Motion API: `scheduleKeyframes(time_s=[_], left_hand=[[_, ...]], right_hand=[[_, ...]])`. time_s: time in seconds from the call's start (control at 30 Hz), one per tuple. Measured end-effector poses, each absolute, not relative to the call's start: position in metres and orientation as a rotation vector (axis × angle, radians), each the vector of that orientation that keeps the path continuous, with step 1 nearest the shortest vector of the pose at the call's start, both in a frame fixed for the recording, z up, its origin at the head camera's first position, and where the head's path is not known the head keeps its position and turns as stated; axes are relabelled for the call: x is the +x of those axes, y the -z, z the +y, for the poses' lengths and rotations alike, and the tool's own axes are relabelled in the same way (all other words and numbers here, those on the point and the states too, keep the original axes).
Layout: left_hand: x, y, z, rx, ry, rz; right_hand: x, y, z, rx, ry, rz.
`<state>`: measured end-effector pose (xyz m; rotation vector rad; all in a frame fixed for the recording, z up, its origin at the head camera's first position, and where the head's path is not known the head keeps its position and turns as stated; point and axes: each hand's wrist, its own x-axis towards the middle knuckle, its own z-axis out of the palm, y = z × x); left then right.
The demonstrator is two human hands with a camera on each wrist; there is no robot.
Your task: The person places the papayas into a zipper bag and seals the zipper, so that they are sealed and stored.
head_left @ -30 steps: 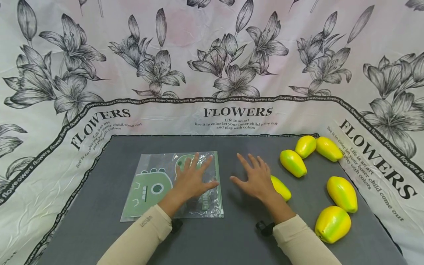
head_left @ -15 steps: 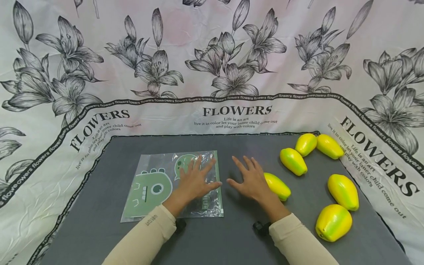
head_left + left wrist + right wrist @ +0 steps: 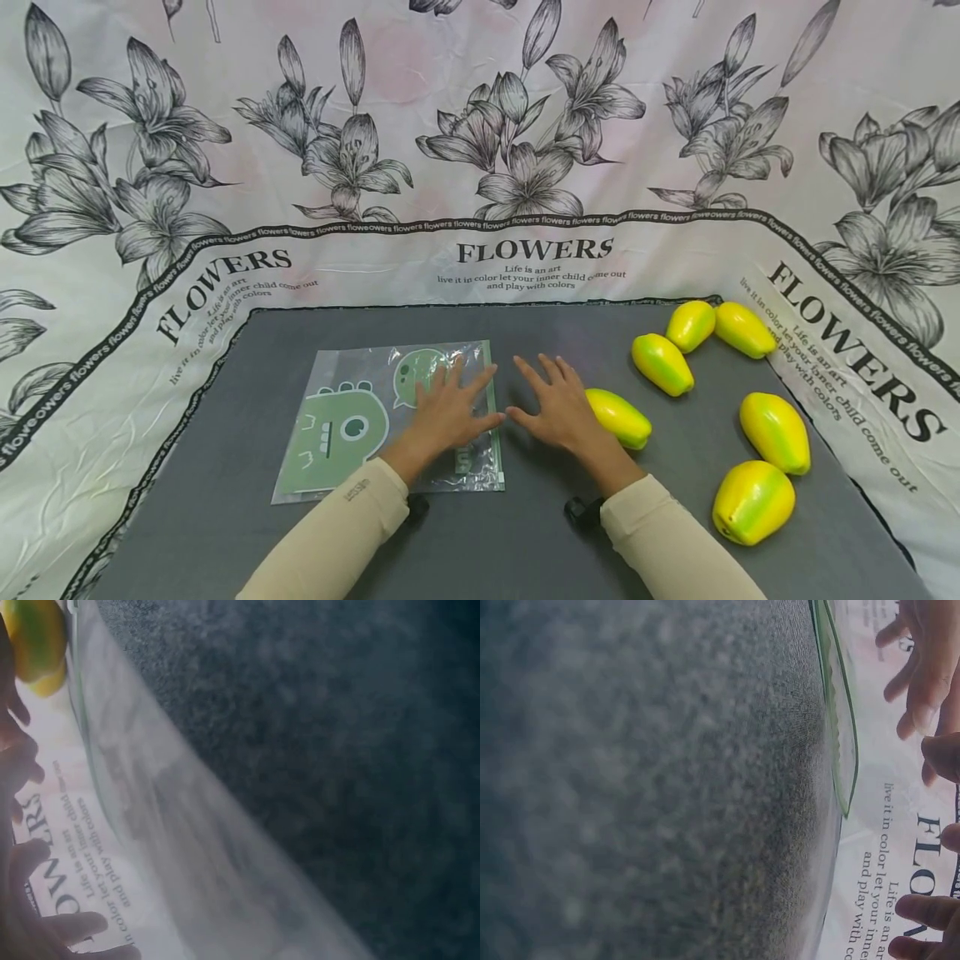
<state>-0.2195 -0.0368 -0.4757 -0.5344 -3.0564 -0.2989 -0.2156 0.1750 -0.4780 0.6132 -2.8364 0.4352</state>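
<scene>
My left hand (image 3: 448, 412) is spread over the right part of a clear zip bag (image 3: 337, 442) printed with green monster figures; whether it touches the bag I cannot tell. To the right of the bag, my right hand (image 3: 561, 412) has its fingers spread and holds nothing. The two thumbs point at each other, close together near the bag's zip edge. A yellow-green fruit (image 3: 618, 418) lies just right of my right hand, partly behind it. In the right wrist view the bag's green zip edge (image 3: 843, 727) rises from the cloth.
Several more yellow-green fruits lie on the right, among them one (image 3: 663, 365) toward the back and one (image 3: 753, 502) nearer the front. The grey tabletop (image 3: 202, 508) is bordered by a white flower-printed cloth (image 3: 390, 275) that rises behind it.
My right hand has moved left, away from the fruit beside it, and my left hand slightly right, so the thumbs are closer. The bag and fruits lie as before.
</scene>
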Motion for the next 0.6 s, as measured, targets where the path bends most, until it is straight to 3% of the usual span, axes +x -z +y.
scheduleKeyframes(time_s=[0.6], left_hand=[[-0.2276, 0.4827, -0.0264, -0.499, 0.35, -3.17]], right_hand=[[-0.2231, 0.4827, 0.1742, 0.612, -0.481, -2.814]])
